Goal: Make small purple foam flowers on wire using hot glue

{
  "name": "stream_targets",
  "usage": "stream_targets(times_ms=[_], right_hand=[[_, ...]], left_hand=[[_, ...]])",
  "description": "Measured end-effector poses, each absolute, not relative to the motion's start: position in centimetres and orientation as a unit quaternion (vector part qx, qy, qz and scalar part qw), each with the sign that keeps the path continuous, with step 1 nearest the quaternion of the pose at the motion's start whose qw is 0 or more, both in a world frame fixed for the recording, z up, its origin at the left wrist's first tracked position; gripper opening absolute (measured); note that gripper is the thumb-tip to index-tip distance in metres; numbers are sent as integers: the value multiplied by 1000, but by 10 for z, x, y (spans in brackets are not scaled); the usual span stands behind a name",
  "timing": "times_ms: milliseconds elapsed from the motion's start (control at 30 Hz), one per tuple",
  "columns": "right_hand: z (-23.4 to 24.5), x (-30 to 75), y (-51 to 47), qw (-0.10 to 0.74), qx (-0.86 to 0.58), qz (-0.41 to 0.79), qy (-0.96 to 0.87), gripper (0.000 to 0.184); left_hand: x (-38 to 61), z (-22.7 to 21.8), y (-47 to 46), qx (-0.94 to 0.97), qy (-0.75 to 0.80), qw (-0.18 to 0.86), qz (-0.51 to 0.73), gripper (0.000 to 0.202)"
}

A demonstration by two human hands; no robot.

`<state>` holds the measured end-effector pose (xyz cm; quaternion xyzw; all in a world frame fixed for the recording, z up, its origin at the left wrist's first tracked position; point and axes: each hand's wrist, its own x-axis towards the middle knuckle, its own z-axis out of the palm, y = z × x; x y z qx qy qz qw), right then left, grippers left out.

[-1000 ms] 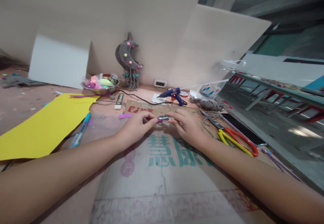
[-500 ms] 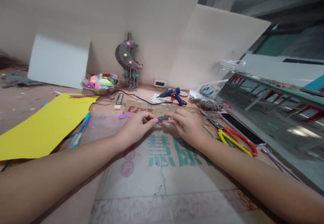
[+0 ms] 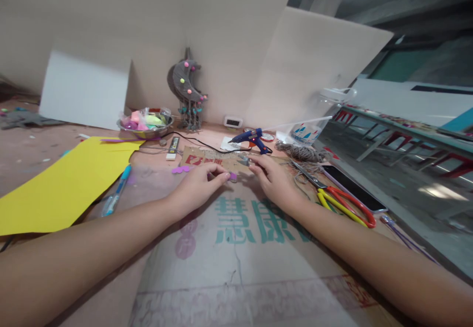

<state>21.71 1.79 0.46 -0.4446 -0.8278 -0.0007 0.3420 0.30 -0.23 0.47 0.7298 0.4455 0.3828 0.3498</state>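
My left hand (image 3: 199, 185) is closed in a pinch on a small purple piece (image 3: 232, 176), which sticks out past the thumb tip. To its right, my right hand (image 3: 276, 181) grips a small grey pointed thing (image 3: 244, 160) between thumb and fingers; blur hides its kind. A gap separates the two hands, both above the printed cardboard sheet (image 3: 207, 277). Another purple cut-out (image 3: 181, 169) with a wavy edge lies left of my left hand. Beyond the hands rests a brown cardboard strip (image 3: 192, 155) with red print.
A blue glue gun (image 3: 251, 137) stands behind the hands, near grey yarn (image 3: 301, 152). Scissors (image 3: 343, 201) and a phone (image 3: 354, 187) lie right. Yellow sheet (image 3: 70, 184), pen (image 3: 117, 191) and a bowl of pompoms (image 3: 146, 129) are left. A crescent ornament (image 3: 183, 83) stands at the wall.
My right hand has moved slightly up and away from my left, taking the grey thing off the purple piece. My left hand stays in place with the purple piece.
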Motion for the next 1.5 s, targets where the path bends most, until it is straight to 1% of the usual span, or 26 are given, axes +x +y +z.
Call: stream_targets(times_ms=[167, 267, 333, 433, 600, 767, 900, 1100, 1267, 1500], right_hand=[[-3, 215, 28, 314, -431, 19, -846, 39], [-1, 213, 29, 325, -404, 32, -855, 41], [3, 211, 26, 351, -390, 39, -850, 35], [10, 209, 19, 382, -382, 58, -839, 20], [14, 202, 10, 346, -396, 136, -840, 16], [15, 196, 5, 327, -402, 185, -835, 14], [16, 195, 4, 327, -411, 205, -826, 14], [19, 194, 1, 317, -436, 207, -816, 13], [19, 193, 0, 316, -439, 210, -815, 13], [18, 193, 0, 320, -423, 197, -824, 10]], left_hand=[[3, 5, -1, 729, 439, 363, 378, 25], [3, 4, -1, 732, 437, 363, 376, 26], [3, 4, 0, 731, 435, 364, 379, 26], [3, 4, 0, 728, 440, 358, 386, 26], [3, 1, 2, 723, 443, 356, 392, 25], [3, 0, 2, 726, 434, 359, 394, 26], [2, 1, 1, 733, 422, 366, 389, 26], [2, -1, 4, 742, 416, 361, 383, 27], [4, -2, 5, 731, 421, 357, 402, 31], [3, 1, 1, 733, 434, 359, 381, 25]])
